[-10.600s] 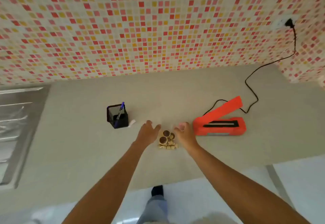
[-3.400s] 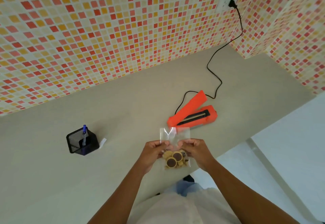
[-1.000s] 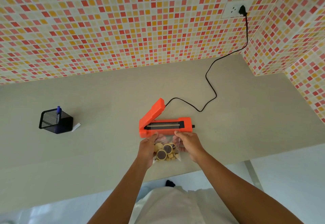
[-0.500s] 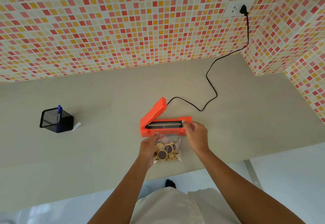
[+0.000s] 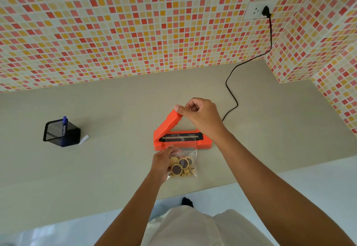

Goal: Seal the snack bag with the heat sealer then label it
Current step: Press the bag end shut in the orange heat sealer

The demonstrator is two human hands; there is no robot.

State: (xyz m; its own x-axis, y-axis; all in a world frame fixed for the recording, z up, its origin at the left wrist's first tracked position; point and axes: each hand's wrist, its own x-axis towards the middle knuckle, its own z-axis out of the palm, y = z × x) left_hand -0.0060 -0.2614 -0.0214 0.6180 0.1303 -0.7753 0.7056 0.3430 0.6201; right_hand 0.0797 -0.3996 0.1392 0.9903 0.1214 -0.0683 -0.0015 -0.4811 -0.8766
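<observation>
Only one view here, the head cam looking down at a beige countertop [image 5: 116,168] with mosaic tiles behind it.

The orange heat sealer [image 5: 181,141] sits around the middle of the countertop, a bit toward the front edge, with its lid [image 5: 169,123] hinged up at an angle so the dark sealing strip on the base is showing. The right hand [image 5: 201,115] is curled over the raised tip of the lid, thumb and fingers pinched on it.

The snack bag [image 5: 183,165] is a clear plastic one with round biscuits inside, lying just in front of the sealer. Its open top edge reaches up onto the sealer's front lip; hard to say if it's actually across the strip. The left hand [image 5: 163,163] is closed on the bag's left side, holding it in place.

The sealer's black cord [image 5: 231,95] snakes back across the countertop and up the wall to a plug in the socket [image 5: 257,10].

Off toward the left side there's a black mesh pen holder [image 5: 61,133] with a blue pen [image 5: 64,125] standing in it, and a small white label [image 5: 84,139] lying flat right beside it.
</observation>
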